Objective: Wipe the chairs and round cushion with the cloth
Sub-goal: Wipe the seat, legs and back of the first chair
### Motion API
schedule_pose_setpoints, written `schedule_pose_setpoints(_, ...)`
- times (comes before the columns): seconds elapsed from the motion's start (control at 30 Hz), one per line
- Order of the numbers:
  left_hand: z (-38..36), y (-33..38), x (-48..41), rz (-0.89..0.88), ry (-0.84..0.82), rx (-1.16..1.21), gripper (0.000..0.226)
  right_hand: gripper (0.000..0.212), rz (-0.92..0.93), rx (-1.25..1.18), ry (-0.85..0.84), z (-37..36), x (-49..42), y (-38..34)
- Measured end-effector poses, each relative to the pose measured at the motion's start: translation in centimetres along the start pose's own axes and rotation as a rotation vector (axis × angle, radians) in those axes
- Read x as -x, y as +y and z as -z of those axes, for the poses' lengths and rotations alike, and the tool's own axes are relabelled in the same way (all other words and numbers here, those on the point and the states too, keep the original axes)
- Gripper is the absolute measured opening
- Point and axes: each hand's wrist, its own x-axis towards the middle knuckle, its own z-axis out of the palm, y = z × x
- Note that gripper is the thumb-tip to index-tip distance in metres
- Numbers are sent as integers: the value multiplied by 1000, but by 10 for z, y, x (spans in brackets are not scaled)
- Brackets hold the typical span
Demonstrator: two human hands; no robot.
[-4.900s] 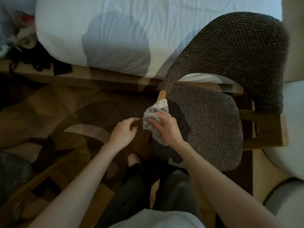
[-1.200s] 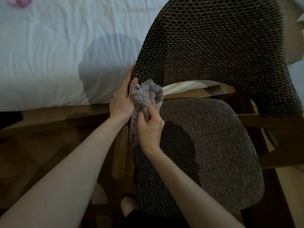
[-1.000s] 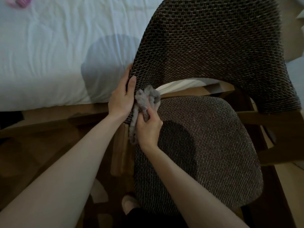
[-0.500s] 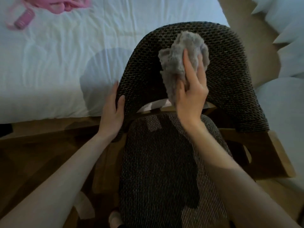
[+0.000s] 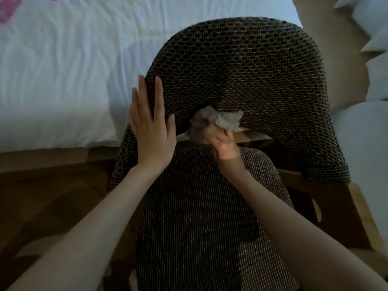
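The right hand (image 5: 222,139) clutched the bunched cloth (image 5: 216,122) against the lower edge of the chair's woven backrest (image 5: 241,70), while the left hand (image 5: 152,127) lay flat and open-fingered on the backrest's side. The loose cloth could have snagged on the coarse weave, or slipped through the gap above the seat (image 5: 199,217).
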Motion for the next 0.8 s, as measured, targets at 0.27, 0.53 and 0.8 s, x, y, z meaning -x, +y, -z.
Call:
schedule_pose_setpoints(0.27,0,-1,4,-5,-27,-44,78,47,149,44,568,69,-18,-21)
schedule_pose_setpoints(0.53,-1,-7,14,-40,-48,-82,84,44,-48,191,543,62,-33,-8)
schedule_pose_setpoints(0.8,5,-11,35,-38,-164,-128,89,54,-129,213,-44,39,10,21)
